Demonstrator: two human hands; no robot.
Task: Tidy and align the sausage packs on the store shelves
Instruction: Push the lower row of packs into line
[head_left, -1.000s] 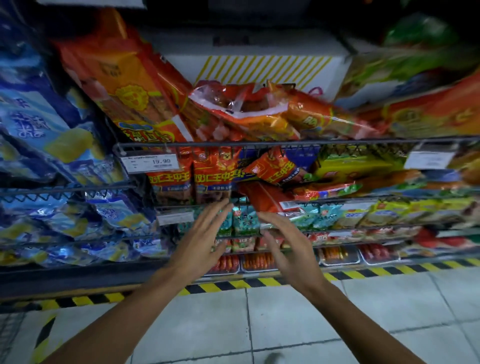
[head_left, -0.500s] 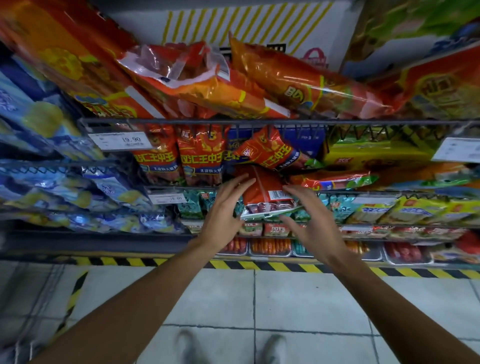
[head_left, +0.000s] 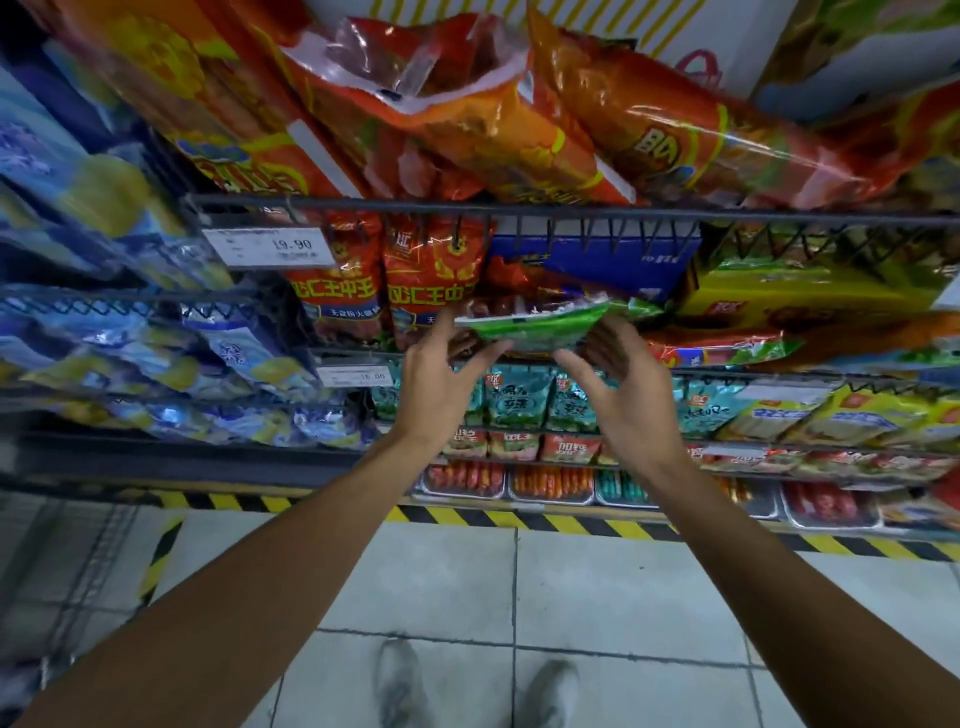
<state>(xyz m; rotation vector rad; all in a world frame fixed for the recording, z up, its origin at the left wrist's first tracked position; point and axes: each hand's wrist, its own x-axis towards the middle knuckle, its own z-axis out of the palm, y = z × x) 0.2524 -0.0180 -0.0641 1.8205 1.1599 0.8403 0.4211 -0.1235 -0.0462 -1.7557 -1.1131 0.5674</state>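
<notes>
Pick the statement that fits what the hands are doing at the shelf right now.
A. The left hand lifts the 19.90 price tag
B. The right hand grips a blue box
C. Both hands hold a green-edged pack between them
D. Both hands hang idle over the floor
C: the left hand and right hand hold the green-edged pack from either side, in front of the middle shelf.

Price tag (head_left: 270, 248) on upper wire shelf rail, 10 o'clock: reads "19.90"; smaller print blurred
Second price tag (head_left: 362, 375) on shelf rail below it: digits blurred, roughly "16.00", not certain
Two red sausage packs (head_left: 384, 280) right of upper tag: large yellow Chinese characters, partly readable as "王中王"
Other pack print too blurred to read
</notes>
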